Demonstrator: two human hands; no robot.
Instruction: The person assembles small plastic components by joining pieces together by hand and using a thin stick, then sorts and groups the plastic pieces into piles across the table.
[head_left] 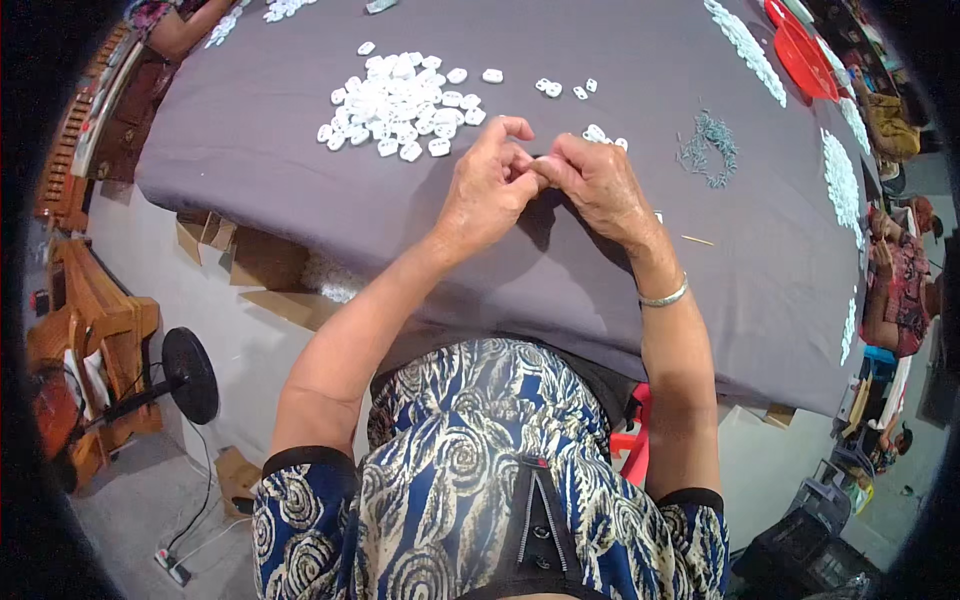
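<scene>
My left hand (487, 188) and my right hand (606, 187) meet over the grey cloth-covered table (460, 290), fingertips pinched together. Whatever lies between them is hidden or too small to name. Both are closed; the left index finger is bent and raised. Beyond the left hand spreads a heap of small white plastic pieces (400, 105) with dark holes. A few similar white pieces (595, 133) lie just past my right hand, partly covered by it. To its right sits a loose pile of small grey-green screw-like pieces (712, 150). Closer to my right wrist lies a thin wooden stick (697, 240).
More white pieces (840, 190) line the table's right side, near a red basin (803, 62). Another person's arm (185, 32) reaches in at the far left. Cardboard boxes (265, 258) stand under the table's edge; a black fan (190, 375) is on the left.
</scene>
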